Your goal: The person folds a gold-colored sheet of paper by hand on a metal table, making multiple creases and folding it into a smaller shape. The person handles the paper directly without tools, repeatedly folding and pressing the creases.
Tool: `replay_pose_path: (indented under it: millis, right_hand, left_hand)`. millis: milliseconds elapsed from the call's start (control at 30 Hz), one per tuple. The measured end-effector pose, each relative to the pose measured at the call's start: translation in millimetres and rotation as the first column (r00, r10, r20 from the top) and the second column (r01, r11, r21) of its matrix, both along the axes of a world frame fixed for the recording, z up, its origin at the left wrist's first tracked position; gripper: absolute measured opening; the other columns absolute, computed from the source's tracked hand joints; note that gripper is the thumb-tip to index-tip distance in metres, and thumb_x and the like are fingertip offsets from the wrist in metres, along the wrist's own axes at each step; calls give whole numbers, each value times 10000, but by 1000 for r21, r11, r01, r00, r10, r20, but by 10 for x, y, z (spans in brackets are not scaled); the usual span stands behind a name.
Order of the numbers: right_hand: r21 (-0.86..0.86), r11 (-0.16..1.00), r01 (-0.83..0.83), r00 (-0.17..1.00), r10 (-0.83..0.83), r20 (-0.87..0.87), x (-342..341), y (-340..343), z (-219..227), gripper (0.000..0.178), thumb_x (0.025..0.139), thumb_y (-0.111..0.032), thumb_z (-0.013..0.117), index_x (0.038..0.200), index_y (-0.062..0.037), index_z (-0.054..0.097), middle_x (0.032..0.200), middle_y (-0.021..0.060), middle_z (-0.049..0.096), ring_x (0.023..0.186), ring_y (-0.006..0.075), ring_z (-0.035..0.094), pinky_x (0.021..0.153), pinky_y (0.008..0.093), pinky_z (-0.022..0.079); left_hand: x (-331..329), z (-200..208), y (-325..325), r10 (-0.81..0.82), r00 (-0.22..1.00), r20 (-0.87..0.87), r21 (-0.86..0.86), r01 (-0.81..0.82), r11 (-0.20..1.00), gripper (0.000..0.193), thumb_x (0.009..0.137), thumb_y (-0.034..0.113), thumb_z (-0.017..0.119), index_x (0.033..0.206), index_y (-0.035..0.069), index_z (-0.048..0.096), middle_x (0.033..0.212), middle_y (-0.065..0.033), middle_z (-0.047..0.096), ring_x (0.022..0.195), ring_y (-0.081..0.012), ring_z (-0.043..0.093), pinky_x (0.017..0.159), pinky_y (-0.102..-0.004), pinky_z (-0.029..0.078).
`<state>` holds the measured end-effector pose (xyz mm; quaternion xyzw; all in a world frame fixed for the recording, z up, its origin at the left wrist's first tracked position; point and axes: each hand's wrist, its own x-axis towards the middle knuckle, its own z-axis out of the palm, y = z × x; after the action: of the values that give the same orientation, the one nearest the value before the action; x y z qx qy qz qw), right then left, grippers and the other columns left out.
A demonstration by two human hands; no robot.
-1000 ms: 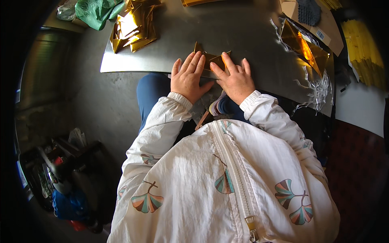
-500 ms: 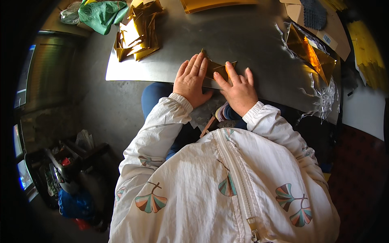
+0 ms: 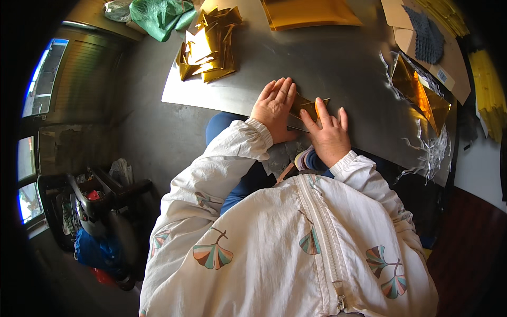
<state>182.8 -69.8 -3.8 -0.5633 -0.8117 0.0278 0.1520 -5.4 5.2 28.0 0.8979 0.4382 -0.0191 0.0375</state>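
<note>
Left hand [image 3: 272, 108] down flat, fingers straight and drawn together, lying along the near-left side of the gold foil piece [image 3: 306, 104] and covering part of it; no grip there, it's an open palm. And the right hand [image 3: 330, 134]: fingers spread wide, two tips down on the other side of the piece, the outer ones apart from it, and again nothing looks pinched. Whether a thumb is tucked under, I can't tell. The piece itself sits between the hands, right at the near edge of the dark metal table [image 3: 264, 55], a crease and a sharp corner showing, so I'd call it part-folded, though the hands hide too much to judge how many folds remain. Look out to the left, and there's the tally: a heap of folded gold pieces [image 3: 214, 50], pointed and overlapping, apparently done. At the far edge, a flat gold sheet or stack [image 3: 311, 15] lies with no folds visible, so there seems to be material left unworked; how many sheets, no telling. Over on the right, a bigger pointed gold shape [image 3: 414, 87] rests beside silvery strands [image 3: 433, 153], near the cardboard [image 3: 457, 84] and a dark knitted cloth [image 3: 429, 39]. Farthest left, a green plastic bag [image 3: 158, 18].
</note>
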Motion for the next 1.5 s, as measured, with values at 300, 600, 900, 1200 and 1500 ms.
replay_pose_path:
  millis: [300, 600, 900, 1200, 1500]
  right_hand:
    - [36, 999, -2, 999, 0, 46, 12, -24, 17, 573, 826, -210, 711, 1364, -281, 527, 1484, 187, 386, 1045, 300, 617, 1094, 579, 307]
    - [152, 988, -37, 998, 30, 51, 19, -108, -85, 452, 864, -150, 657, 1301, -244, 591, 1394, 224, 478, 1071, 351, 609, 1072, 549, 358]
    - [202, 976, -80, 997, 80, 7, -248, 54, -94, 352, 913, -127, 571, 1254, -193, 631, 1331, 282, 516, 1030, 381, 635, 1061, 515, 386]
    - [20, 963, -269, 962, 270, -47, -1367, 585, 25, 469, 879, -279, 629, 1336, -193, 568, 1419, 219, 441, 1027, 304, 627, 1110, 541, 285]
    - [15, 944, -329, 939, 329, -104, -1990, 932, 95, 482, 914, -352, 563, 1347, -140, 560, 1360, 210, 449, 990, 290, 629, 1106, 520, 248]
  left_hand:
    - [121, 16, -187, 144, 987, -70, 32, -142, 989, 1156, 680, 682, 656, 1501, -24, 250, 1562, -178, 274, 1479, -284, 202, 1213, -440, 39]
    - [85, -37, -403, 165, 986, -40, 113, -159, 981, 1083, 709, 566, 720, 1491, -27, 263, 1538, -175, 319, 1457, -271, 265, 1216, -423, 80]
    - [-161, -137, -307, 187, 974, 131, 105, -202, 974, 1050, 735, 606, 689, 1476, -32, 305, 1530, -175, 343, 1451, -277, 275, 1209, -435, 105]
    - [-1003, -51, -414, 423, 888, 180, 35, -436, 899, 876, 741, 282, 685, 1470, -32, 317, 1544, -222, 300, 1445, -318, 286, 1184, -457, 205]
    - [-1762, 57, -74, 355, 899, 257, -53, -353, 934, 1010, 696, 484, 709, 1467, -38, 318, 1535, -217, 325, 1468, -311, 244, 1187, -460, 204]
